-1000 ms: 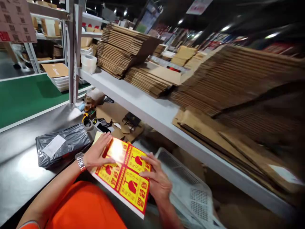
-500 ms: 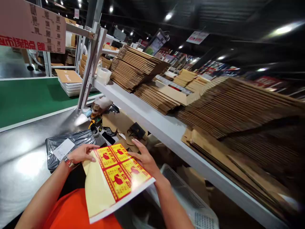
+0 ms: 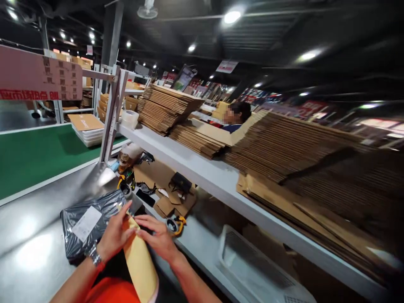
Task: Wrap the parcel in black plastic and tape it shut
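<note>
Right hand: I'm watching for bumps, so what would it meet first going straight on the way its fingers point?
The right hand would first meet the yellow paper, directly against or before it, then probably the left hand just beyond, though depth is hard to judge.

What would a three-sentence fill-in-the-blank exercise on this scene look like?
1. The left hand and right hand hold a curled sheet whose visible outer side is ____.
2. The metal watch is worn on the person's ____ side.
3. The black package bears a label coloured ____.
Missing words: yellow; left; white.
</note>
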The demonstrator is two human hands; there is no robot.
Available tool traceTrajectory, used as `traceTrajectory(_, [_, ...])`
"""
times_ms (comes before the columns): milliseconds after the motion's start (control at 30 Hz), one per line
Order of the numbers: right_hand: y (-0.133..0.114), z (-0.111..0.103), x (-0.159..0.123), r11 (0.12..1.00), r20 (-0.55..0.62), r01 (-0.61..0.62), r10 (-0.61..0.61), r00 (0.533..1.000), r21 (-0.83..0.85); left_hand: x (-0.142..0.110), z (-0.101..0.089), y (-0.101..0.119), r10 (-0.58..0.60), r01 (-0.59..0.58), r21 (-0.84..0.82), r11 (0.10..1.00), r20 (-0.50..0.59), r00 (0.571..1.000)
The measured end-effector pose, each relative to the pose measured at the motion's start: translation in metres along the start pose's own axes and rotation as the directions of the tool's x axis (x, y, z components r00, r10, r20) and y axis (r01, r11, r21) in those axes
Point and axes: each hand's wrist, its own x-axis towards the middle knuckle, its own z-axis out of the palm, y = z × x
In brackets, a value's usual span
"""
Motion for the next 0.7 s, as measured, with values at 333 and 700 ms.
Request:
traceTrajectory(333, [-0.012, -0.002, 0.006, 0.989, -0.059, -0.022, 0.031, 0.998, 0.148, -0.006, -0.007, -0.007, 0.212, -0.215, 0.102, 0.971, 0.044, 0.976])
traceTrajectory(700, [-0.034, 0.033, 0.010, 0.956, -0.109, -0.208, 0.234, 0.966, 0.207, -0.024, -0.032, -0.003, 0.274, -0.283, 0.155, 0.946, 0.076, 0.959])
